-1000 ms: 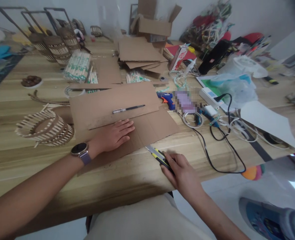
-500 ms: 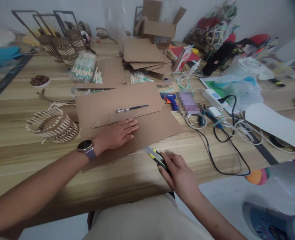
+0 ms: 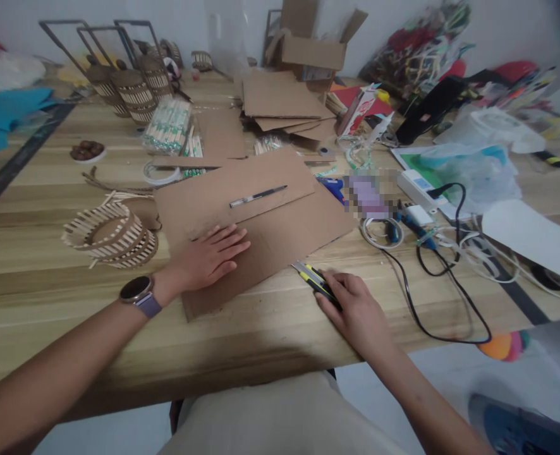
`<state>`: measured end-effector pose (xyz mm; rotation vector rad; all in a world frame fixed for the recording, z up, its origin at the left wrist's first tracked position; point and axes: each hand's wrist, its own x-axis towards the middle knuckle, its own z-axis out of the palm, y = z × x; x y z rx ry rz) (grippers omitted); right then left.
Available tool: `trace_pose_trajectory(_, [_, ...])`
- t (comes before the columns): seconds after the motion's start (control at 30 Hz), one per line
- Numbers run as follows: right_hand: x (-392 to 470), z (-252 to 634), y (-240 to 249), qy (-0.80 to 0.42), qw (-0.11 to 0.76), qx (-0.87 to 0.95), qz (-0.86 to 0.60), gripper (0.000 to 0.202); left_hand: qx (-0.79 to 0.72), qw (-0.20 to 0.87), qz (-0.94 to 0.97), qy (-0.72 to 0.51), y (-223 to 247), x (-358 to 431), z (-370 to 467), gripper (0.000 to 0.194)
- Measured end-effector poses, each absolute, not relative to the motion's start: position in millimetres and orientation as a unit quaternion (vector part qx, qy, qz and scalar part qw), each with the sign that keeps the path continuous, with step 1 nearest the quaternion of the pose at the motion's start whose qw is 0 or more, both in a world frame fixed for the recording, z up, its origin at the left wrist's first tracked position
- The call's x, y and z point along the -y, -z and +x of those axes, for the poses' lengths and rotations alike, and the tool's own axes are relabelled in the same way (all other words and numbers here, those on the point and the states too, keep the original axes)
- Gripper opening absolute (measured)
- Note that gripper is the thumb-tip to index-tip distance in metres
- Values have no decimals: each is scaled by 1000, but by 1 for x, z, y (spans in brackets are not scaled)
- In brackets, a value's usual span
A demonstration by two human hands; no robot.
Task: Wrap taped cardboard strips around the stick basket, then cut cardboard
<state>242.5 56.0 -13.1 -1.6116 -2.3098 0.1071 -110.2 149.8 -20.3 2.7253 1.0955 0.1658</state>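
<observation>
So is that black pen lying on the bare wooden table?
No, the slim black pen lies on the upper flat brown cardboard sheet, just beyond the left hand pressed flat on the lower sheet.

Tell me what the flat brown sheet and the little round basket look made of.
Sheet: corrugated cardboard by the look, matte brown, with straight fold lines across it. Basket: seemingly thin pale wooden or bamboo sticks set upright around darker bands, unpainted; which wood is unclear.

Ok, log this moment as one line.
left hand: flat on cardboard sheet | right hand: gripping utility knife at sheet edge | pen: on upper sheet
</observation>
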Motion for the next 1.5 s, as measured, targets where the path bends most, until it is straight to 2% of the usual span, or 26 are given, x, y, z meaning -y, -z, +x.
trace_pose_trajectory(1.5, [-34,204,11,-45,150,854,-496,40,-393,116,910,-60,17,-149,-105,59])
